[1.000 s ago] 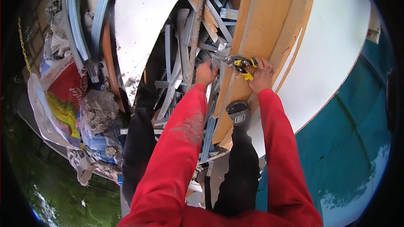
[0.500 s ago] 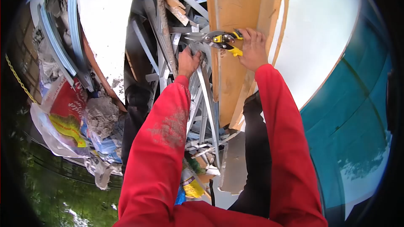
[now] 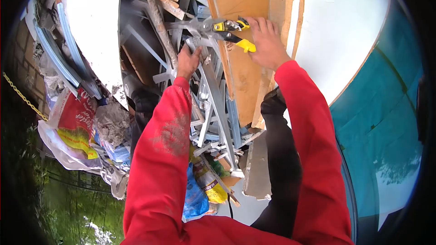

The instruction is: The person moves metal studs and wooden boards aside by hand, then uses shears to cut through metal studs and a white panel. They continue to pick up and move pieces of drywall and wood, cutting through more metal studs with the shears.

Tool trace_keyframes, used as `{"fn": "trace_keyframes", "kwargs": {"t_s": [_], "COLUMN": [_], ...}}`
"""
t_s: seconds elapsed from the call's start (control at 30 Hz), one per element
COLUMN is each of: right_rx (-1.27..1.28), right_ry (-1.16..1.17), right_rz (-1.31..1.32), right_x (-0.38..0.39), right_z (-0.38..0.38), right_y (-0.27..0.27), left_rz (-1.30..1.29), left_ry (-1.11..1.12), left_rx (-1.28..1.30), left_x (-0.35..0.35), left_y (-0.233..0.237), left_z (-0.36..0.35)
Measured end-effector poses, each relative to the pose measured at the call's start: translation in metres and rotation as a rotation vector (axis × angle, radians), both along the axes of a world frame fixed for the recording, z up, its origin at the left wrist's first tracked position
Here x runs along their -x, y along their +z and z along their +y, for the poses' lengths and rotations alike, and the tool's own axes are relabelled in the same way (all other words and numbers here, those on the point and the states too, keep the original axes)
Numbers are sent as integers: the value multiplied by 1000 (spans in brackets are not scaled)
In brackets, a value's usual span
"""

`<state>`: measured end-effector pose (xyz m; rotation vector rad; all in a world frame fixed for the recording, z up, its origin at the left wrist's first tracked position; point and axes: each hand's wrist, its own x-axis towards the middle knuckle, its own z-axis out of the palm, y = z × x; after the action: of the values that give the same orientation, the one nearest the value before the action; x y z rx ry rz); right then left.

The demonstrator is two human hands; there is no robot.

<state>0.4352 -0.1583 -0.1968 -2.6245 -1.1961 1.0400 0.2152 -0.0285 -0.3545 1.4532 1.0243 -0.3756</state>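
My right hand [image 3: 268, 43] is closed around the yellow-and-black handles of a pair of tin snips [image 3: 222, 28]. The handles are spread apart, and the blades point left, smeared by motion. Just below the blades, my left hand [image 3: 188, 61] grips the upper end of a long grey metal profile [image 3: 217, 95]. That profile slants down and right through a pile of similar metal strips. A rusty, dirt-covered rod [image 3: 156, 16] runs past the left of my fingers. Behind the snips stands a brown wooden panel [image 3: 245, 63].
White boards [image 3: 93, 22] flank the pile at left, with another white panel [image 3: 338, 22] at right. A teal sheet [image 3: 372, 145] lies far right. Torn printed bags [image 3: 75, 122] and bent metal profiles [image 3: 54, 56] sit at left. A blue bag [image 3: 195, 197] is near my body.
The snips' handles have spread wider, and the blades have blurred. Both hands appear farther left in the view. The held profile's upper end has come up beside the blades. The whole view has shifted.
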Motion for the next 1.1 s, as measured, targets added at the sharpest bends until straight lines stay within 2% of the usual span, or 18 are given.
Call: {"fn": "trace_keyframes", "kwargs": {"t_s": [0.07, 0.2, 0.23, 0.33, 0.47, 0.57, 0.67, 0.7, 0.8, 0.83, 0.93, 1.1], "right_rx": [34, -20, -41, 8, 203, 277, 305, 323, 327, 318, 308, 273], "right_ry": [-257, -636, -726, -938, -954, -984, -987, -981, -971, -960, -917, -885], "right_rz": [180, 421, 493, 644, 671, 700, 677, 668, 660, 650, 648, 648], "right_x": [27, 103, 121, 175, 211, 218, 209, 202, 197, 198, 201, 207], "right_z": [3, -3, -4, -20, -36, -42, -40, -35, -36, -38, -40, -45], "right_y": [13, 37, 40, 27, 15, 7, 1, 1, -7, -9, -15, -21], "left_rz": [-6, 172, 187, 50, 139, 188, 199, 189, 247, 225, 187, 185], "left_ry": [22, -61, 19, 278, 193, 202, 177, 253, 65, 42, 38, 109], "left_rx": [-51, -117, -39, -79, -109, 44, -60, -106, -124, -208, -219, 12], "left_x": [8, -10, -11, 2, 37, 69, 76, 73, 71, 73, 75, 82], "left_y": [-13, 17, 23, 23, 60, 68, 64, 60, 53, 48, 48, 43], "left_z": [-6, -1, -1, -20, -45, -80, -95, -96, -91, -93, -93, -90]}}
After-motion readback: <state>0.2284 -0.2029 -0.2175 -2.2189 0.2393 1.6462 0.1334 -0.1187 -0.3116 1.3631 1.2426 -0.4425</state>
